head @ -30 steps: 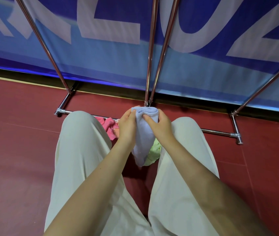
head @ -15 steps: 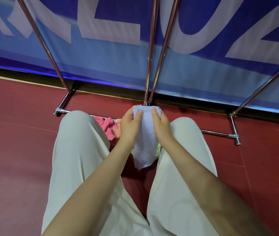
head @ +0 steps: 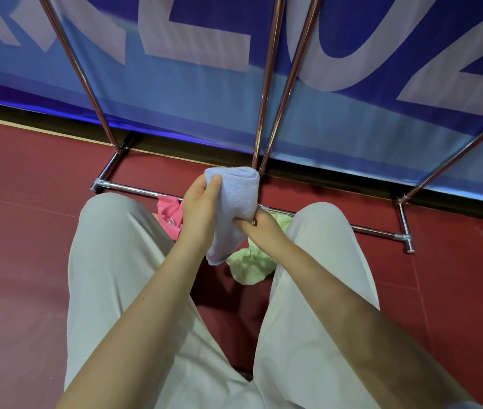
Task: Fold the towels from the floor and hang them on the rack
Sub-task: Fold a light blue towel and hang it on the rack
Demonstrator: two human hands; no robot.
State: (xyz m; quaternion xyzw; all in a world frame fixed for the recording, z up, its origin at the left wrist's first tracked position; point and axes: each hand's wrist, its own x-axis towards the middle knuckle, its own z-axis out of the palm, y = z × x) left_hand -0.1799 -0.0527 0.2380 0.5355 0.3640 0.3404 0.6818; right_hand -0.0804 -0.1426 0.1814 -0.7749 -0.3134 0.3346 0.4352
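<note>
Fingers (head: 215, 181) of both hands around folded blue towel (head: 234, 208); right fingertips hidden beneath it.

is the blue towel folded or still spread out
Folded: the blue towel is doubled into a narrow strip with a rounded fold on top, held by the left hand and right hand.

hidden: crumpled pink towel (head: 169, 212) partly behind left knee and left hand (head: 200, 214) | crumpled light-green towel (head: 252, 261) partly under folded pale-blue towel (head: 232, 208) and right hand (head: 259, 227) | cut off: chrome tube rack (head: 266, 84) uprights at top edge
</note>
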